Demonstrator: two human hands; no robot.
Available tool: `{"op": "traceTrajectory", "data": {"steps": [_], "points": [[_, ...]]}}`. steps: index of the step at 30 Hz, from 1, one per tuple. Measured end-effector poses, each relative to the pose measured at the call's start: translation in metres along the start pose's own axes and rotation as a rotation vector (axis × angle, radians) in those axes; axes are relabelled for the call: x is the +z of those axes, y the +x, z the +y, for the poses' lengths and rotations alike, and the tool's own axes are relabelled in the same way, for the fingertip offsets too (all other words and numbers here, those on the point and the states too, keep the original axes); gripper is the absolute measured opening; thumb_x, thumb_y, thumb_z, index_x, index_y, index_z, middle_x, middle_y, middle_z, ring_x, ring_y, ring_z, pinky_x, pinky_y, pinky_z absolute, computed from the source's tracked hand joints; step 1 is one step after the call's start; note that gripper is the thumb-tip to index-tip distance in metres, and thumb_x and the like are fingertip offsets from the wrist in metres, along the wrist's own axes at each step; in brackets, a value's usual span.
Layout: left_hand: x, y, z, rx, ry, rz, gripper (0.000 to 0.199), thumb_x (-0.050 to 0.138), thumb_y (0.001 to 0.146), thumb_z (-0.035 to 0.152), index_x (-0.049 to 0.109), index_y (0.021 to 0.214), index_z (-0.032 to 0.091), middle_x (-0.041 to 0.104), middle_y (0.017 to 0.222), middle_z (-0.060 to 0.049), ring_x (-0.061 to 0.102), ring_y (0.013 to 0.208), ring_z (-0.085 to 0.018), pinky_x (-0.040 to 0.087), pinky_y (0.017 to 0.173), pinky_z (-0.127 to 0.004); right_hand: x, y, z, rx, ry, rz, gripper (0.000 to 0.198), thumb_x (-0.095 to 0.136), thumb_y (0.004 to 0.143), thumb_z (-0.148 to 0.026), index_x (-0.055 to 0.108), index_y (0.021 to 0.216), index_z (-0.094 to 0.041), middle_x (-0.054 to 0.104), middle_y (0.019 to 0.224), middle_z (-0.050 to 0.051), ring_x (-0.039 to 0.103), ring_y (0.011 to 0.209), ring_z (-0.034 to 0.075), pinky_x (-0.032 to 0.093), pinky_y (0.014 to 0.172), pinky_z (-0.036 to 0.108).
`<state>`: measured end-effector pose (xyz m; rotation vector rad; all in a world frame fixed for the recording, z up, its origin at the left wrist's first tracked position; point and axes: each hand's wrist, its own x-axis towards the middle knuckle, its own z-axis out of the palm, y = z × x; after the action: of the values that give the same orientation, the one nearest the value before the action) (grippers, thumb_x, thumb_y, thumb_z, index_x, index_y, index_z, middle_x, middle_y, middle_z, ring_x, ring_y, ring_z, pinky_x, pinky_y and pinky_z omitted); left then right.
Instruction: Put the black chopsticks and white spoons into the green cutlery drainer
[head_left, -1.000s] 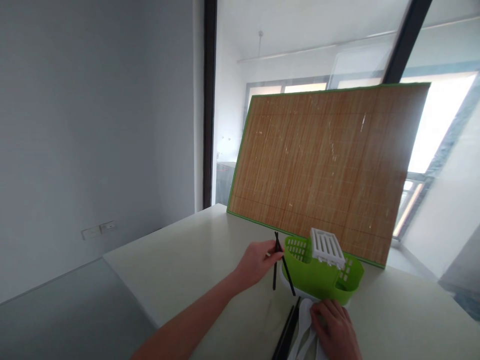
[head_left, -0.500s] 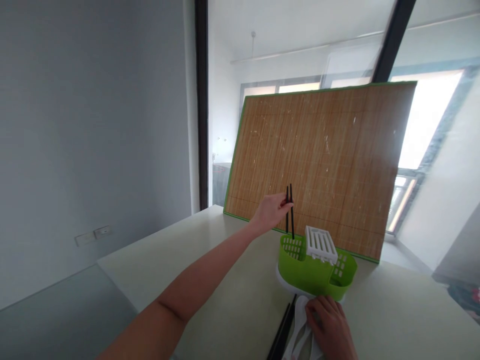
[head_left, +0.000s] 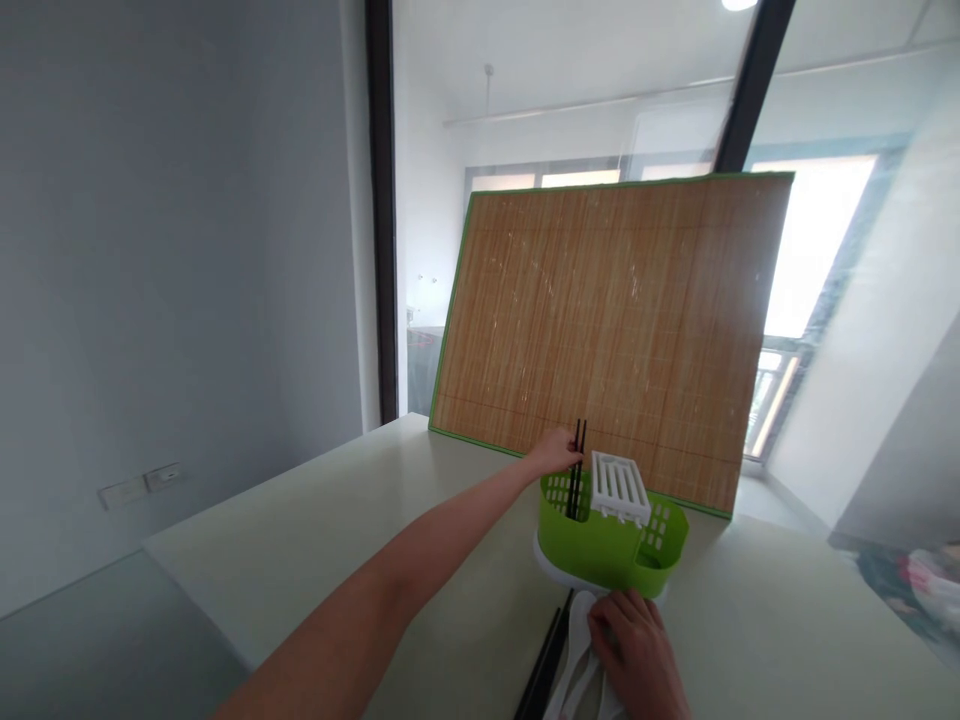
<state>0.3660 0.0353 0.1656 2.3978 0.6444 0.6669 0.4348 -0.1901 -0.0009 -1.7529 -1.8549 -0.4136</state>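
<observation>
A pair of black chopsticks (head_left: 577, 480) stands nearly upright in the fingers of my left hand (head_left: 553, 452), closed on their upper part. Their lower ends are inside the left compartment of a green cutlery holder (head_left: 589, 545), which has perforated back walls and a white base. Across the holder's middle sits a white slotted rack (head_left: 619, 487). On the table in front, my right hand (head_left: 637, 640) rests with curled fingers, its thumb side against white spoons (head_left: 579, 625); what its fingers hold, if anything, is hidden. More black chopsticks (head_left: 546, 660) lie left of the spoons.
The white table (head_left: 360, 510) carries all this. Behind the holder a bamboo mat board (head_left: 600, 320) with green edging leans against a glass partition with dark frames (head_left: 381, 220). A grey wall with sockets (head_left: 142, 485) stands at the left.
My left hand has lowered the chopsticks, so their ends have gone from above the holder's rim down into its left compartment. My right hand stays by the spoons. The view has shifted slightly.
</observation>
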Motion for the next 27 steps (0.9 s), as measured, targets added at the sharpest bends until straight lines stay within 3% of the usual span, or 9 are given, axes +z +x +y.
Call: {"op": "traceTrajectory", "data": {"steps": [8,15,18,22,27], "points": [[0.026,0.01,-0.012,-0.029,-0.168,-0.042,0.022,0.056,0.074,0.011,0.063,0.094,0.009,0.066,0.083,-0.006,0.062,0.063,-0.013,0.053,0.057,-0.025,-0.002,0.001,-0.001,0.002,0.006,0.002,0.01,0.051,0.087,-0.019,0.052,0.078,-0.023,0.056,0.077,-0.001,0.05,0.076,0.02,0.033,0.071,0.035],[0.032,0.009,-0.016,-0.043,-0.304,-0.059,0.017,0.052,0.08,0.013,0.061,0.094,0.007,0.065,0.078,-0.006,0.062,0.062,-0.012,0.054,0.053,-0.024,-0.003,0.001,-0.002,-0.015,-0.01,0.008,0.01,0.051,0.087,-0.018,0.052,0.078,-0.024,0.056,0.076,-0.001,0.051,0.075,0.019,0.033,0.07,0.034],[0.031,0.01,-0.015,-0.048,-0.327,-0.051,0.029,0.055,0.078,0.01,0.059,0.107,0.009,0.066,0.082,-0.005,0.062,0.064,-0.012,0.054,0.054,-0.023,-0.003,0.001,-0.003,-0.009,-0.009,-0.01,0.01,0.05,0.087,-0.019,0.052,0.079,-0.024,0.056,0.077,-0.001,0.05,0.076,0.019,0.033,0.07,0.035],[0.023,0.003,-0.011,-0.044,-0.303,0.065,0.051,0.063,0.072,0.014,0.05,0.122,0.013,0.063,0.1,-0.01,0.062,0.069,-0.013,0.054,0.057,-0.026,-0.002,0.001,-0.002,0.005,-0.002,-0.013,0.01,0.049,0.088,-0.019,0.051,0.079,-0.024,0.056,0.078,-0.001,0.05,0.077,0.02,0.033,0.071,0.036],[0.015,-0.048,-0.007,0.004,-0.232,0.309,0.039,0.054,0.08,0.023,0.051,0.119,0.018,0.06,0.105,-0.005,0.057,0.08,-0.014,0.048,0.077,-0.029,-0.004,0.001,-0.003,-0.003,0.004,0.011,0.009,0.048,0.088,-0.019,0.052,0.082,-0.024,0.056,0.08,0.0,0.051,0.077,0.02,0.034,0.071,0.036]]}}
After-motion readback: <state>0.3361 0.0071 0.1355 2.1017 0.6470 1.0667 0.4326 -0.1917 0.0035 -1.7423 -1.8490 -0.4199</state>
